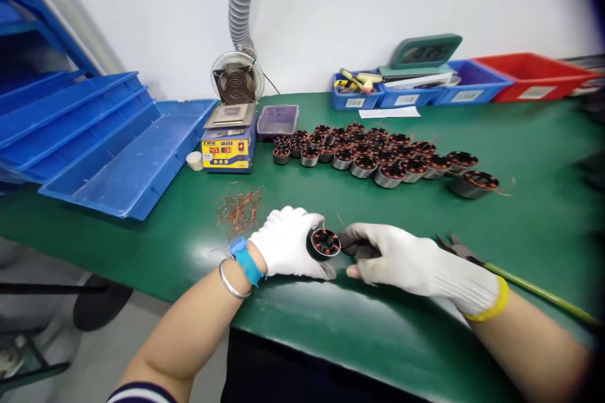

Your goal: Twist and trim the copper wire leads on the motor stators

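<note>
Lower centre: gloved left hand (288, 242) grips a copper-wound stator (323, 243); right hand (401, 258) pinches narrowly at its rim, seemingly on a wire lead; cutters (460, 247) lie just right

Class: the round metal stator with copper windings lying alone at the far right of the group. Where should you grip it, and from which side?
Probably pinch the round metal stator across its outer wall, fingers coming from above and the right: its neighbours lie only leftward, and copper windings fill its top.

Blue trays (118, 157), yellow solder station (229, 152), red bin (534, 75).
</note>
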### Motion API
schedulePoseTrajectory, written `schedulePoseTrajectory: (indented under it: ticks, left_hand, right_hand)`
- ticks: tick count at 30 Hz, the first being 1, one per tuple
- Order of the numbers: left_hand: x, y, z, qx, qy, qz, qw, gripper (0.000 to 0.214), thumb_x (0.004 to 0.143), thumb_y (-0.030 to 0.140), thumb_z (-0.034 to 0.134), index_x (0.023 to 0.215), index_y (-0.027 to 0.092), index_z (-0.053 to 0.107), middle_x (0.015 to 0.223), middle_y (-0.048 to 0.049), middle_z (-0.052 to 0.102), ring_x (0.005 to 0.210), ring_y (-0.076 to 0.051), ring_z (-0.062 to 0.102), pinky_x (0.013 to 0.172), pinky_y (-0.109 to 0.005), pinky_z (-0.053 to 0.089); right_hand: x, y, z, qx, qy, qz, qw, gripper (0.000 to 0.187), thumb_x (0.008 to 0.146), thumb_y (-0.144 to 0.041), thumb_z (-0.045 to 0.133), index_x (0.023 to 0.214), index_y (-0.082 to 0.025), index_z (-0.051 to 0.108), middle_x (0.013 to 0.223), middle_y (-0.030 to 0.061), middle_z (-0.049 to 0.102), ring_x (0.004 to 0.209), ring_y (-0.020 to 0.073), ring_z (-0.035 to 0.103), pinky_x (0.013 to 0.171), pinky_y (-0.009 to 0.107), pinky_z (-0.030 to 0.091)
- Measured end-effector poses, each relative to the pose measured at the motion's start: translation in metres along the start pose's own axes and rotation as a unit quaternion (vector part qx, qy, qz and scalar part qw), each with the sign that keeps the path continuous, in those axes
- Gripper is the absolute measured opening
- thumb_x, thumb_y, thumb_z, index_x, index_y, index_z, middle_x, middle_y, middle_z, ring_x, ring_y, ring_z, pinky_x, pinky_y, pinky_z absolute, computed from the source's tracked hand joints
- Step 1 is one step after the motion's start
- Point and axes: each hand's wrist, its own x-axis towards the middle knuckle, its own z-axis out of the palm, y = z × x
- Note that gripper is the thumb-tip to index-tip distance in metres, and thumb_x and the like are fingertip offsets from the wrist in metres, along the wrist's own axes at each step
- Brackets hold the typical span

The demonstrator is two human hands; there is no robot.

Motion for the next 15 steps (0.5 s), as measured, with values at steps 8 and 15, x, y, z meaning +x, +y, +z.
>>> schedulePoseTrajectory:
  ticks: [8,15]
  left_hand:
    - [0.006,0.010,0.011,-0.083,0.020,-0.041,0.995,0.060,0.073,0.054,0.072,0.123,0.023,0.063,0.110,-0.0084,0.068,0.098,-0.030,0.067,0.087,-0.040,0.055]
    - [0.006,0.008,0.013,-0.087,0.025,-0.030,0.995,0.070,0.074,0.052,0.072,0.136,0.023,0.053,0.117,-0.0101,0.067,0.104,-0.034,0.067,0.091,-0.044,0.054]
  right_hand:
    - [-0.001,-0.006,0.006,-0.070,0.070,0.054,0.994,0.031,0.089,-0.042,0.041,0.076,-0.024,0.062,0.075,0.0011,0.067,0.066,0.0178,0.060,0.053,0.027,0.034]
    - [0.006,0.006,0.002,-0.044,0.123,0.032,0.991,0.035,0.091,-0.052,0.039,0.083,-0.026,0.061,0.082,0.0012,0.068,0.074,0.0201,0.061,0.059,0.029,0.037]
